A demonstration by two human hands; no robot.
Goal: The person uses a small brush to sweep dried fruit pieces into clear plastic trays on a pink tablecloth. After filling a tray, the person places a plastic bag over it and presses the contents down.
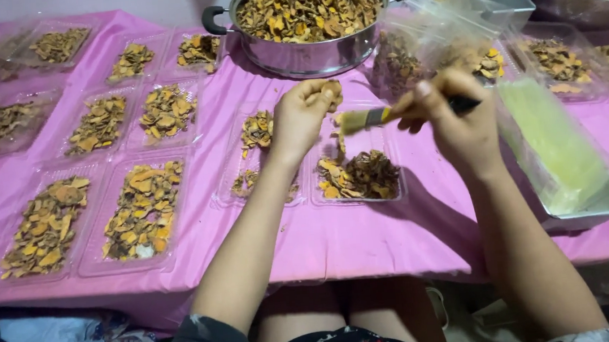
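Observation:
My left hand [301,115] is closed around a small dried orange-brown slice, held above two clear plastic trays. My right hand [452,112] grips a small paintbrush [369,118] with pale bristles and a yellow band, its bristles pointing left toward the slice. Below the hands, one clear tray [391,188] holds a heap of dried slices; the tray beside it [228,191] holds a smaller amount. Everything rests on a table under a pink cloth [339,237].
A steel pot [310,53] heaped with dried slices stands at the back centre. Several filled clear trays [94,261] cover the left side. On the right are a metal tray with a stack of clear yellowish bags [552,144], more filled trays, and a second large bowl [567,5].

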